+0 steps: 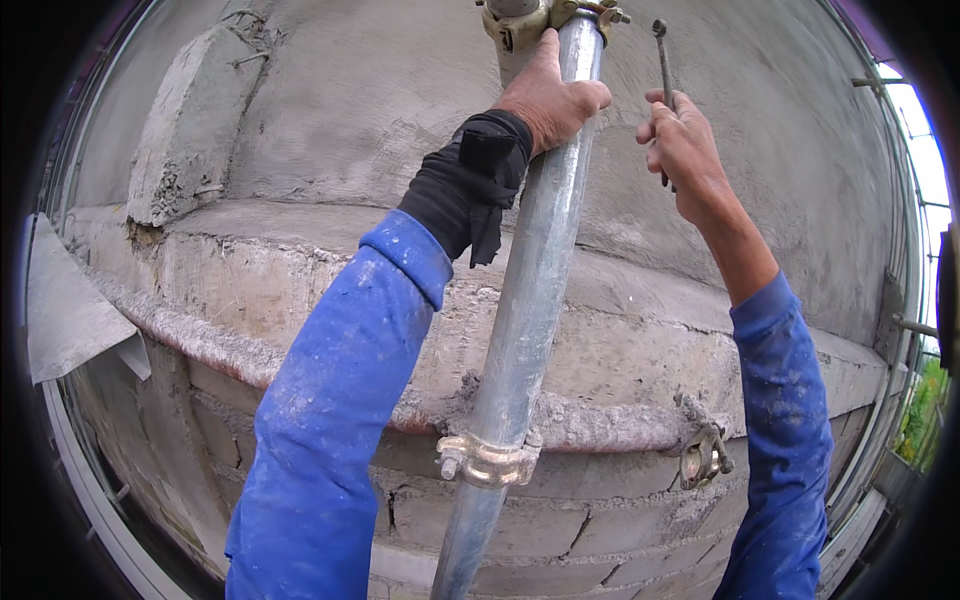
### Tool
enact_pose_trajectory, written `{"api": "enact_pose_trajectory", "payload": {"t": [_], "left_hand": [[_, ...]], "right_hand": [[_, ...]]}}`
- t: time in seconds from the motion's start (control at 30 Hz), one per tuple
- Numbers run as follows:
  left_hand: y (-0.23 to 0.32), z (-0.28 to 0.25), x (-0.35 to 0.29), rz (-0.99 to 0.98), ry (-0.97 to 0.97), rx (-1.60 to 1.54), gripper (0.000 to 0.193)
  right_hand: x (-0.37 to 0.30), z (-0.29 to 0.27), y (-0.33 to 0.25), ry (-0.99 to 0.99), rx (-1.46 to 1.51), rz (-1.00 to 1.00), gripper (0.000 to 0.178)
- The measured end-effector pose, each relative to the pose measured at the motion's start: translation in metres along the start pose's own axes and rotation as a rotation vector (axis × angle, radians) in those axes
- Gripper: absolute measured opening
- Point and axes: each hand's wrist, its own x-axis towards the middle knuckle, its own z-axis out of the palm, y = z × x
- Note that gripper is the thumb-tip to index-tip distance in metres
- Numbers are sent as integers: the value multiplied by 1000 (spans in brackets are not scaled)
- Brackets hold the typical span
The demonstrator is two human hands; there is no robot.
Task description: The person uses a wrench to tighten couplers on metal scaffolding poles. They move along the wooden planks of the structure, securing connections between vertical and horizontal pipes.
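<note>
In the head view, the galvanized scaffold tube (527,290) stands nearly upright in the middle, leaning a little, before the wall; the left hand (548,98) is closed around its upper part, although the fingers behind are hidden; the right hand (682,140), to the right of the tube and apart from it, is closed on a slim metal spanner (663,65). The tube should be stiff, rather heavy, and perhaps slippery on its smooth skin; a full-palm hold below the upper coupler (583,12) seems best; the spanner looks light and hard, to be taken by its shank. Low on the tube sits a lower coupler (490,460); behind the tube, a mortar-crusted pipe (610,428) crosses and may limit room for knuckles; a loose-looking clamp (704,458) is right of the tube, a concrete stub (190,130) far left of it.
</note>
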Motion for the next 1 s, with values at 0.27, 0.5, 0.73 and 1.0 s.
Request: {"api": "enact_pose_trajectory", "payload": {"t": [0.27,0.5,0.73,1.0], "left_hand": [[-9,0,2,96,-12,-61,96],[-12,7,7,101,-22,-77,98],[-4,2,1,65,-25,-55,108],[-25,-4,12,56,52,45,111]], "right_hand": [[49,75,62,177,7,-332,37],[82,88,86,358,-178,-536,41],[94,98,91,346,-287,-543,47],[-4,24,-29,-347,128,-24,27]]}}
